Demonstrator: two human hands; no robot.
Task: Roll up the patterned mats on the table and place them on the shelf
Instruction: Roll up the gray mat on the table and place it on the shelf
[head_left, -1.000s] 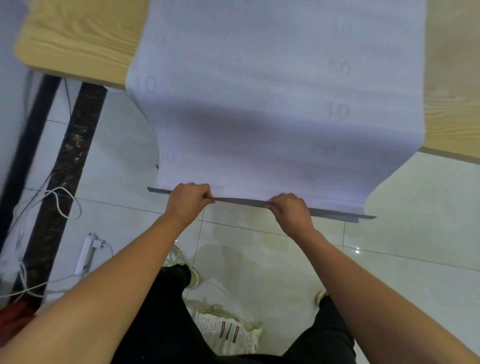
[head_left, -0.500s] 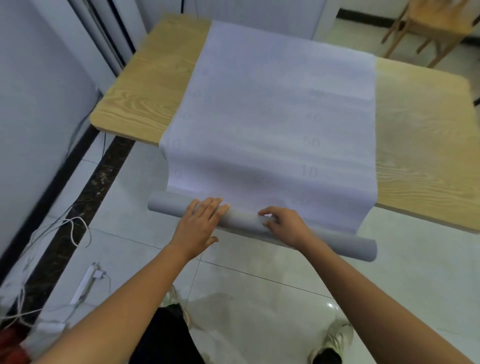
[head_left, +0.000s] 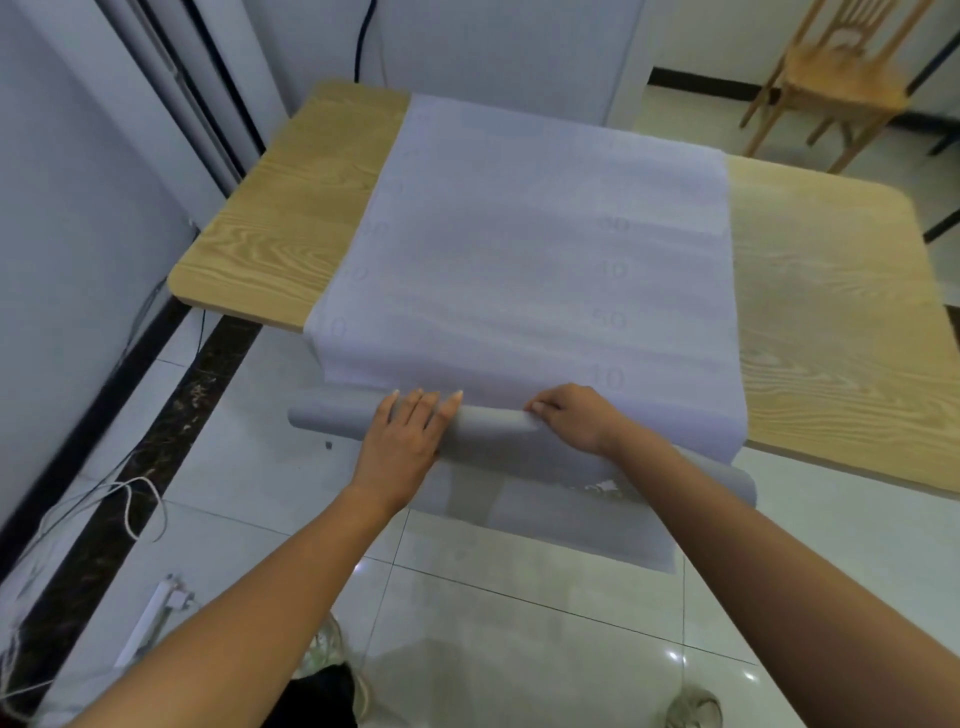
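Two hands were set on the roll (head_left: 488, 423), which was held crosswise just off the near edge of the tabletop (head_left: 270, 234). The left hand (head_left: 400, 447) was pressed flat on it, fingers straight; the fingers of the right hand (head_left: 576, 421) seemed curled round it. The unrolled mat (head_left: 545, 249) was spread ahead, beyond both.

The hanging end of the pale lilac printed mat (head_left: 545, 260) is now a thick grey roll (head_left: 491, 430) close under the light wooden table (head_left: 291, 234). The left hand (head_left: 402, 447), pinching earlier, lies flat on it.
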